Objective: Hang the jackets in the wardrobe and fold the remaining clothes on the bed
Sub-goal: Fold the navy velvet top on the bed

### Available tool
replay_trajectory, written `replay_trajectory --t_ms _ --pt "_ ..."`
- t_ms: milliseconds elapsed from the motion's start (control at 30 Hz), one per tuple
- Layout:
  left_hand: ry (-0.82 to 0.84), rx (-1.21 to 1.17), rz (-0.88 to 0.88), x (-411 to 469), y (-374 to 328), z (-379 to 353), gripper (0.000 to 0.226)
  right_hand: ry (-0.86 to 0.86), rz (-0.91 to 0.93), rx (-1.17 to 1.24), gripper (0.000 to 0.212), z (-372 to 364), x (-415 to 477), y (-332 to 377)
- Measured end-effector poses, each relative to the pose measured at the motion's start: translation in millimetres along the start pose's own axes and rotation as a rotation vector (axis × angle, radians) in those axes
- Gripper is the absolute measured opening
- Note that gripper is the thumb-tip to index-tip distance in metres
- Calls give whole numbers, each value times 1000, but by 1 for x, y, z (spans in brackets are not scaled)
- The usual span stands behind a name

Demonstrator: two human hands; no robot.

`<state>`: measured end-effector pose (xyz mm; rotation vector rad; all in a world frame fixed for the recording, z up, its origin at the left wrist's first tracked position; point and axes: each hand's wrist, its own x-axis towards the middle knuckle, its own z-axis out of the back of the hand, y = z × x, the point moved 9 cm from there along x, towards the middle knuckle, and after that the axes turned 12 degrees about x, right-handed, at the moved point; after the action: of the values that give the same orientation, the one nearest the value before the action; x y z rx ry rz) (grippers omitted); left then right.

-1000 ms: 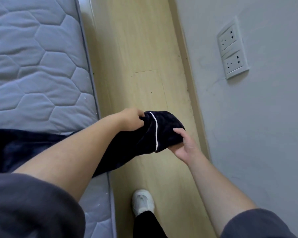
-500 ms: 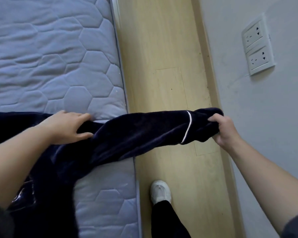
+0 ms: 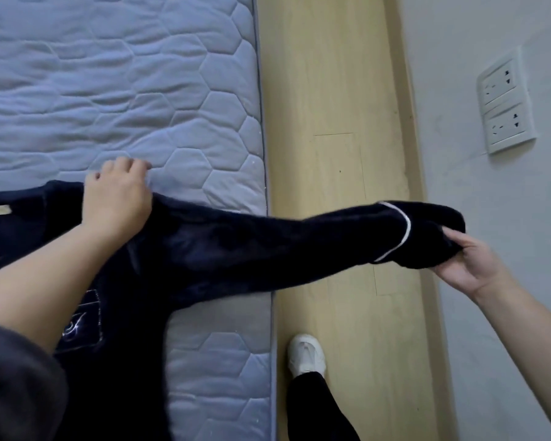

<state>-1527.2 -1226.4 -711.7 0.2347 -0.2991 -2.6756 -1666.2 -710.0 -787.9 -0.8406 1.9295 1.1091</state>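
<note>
Grip: cuff of the dark navy plush white-piped top [image 3: 268, 246] is pinched closed by the right hand [image 3: 471, 265]; shoulder is pressed onto the grey quilted mattress [image 3: 140, 90] by the left hand [image 3: 118, 198] | change: sleeve now pulled straight over the floor gap | meaning: folding can begin.

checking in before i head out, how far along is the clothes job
Done: nothing visibly finished; no folded pile or wardrobe in view. In hand: the dark navy plush top with white piping lies on the grey quilted mattress, the left hand pinning its shoulder, the right hand gripping the cuff, the sleeve stretched over the wooden floor. Left: folding this top; other clothes can't be seen.
</note>
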Motion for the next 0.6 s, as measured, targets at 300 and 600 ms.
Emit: replay_trajectory --t_ms 300,600 --pt "362 -211 143 -89 -76 -56 60 -33 49 -237 39 13 8 -6" --pt "306 56 -224 -88 -156 -51 68 -117 76 -558 33 3 -15 -11"
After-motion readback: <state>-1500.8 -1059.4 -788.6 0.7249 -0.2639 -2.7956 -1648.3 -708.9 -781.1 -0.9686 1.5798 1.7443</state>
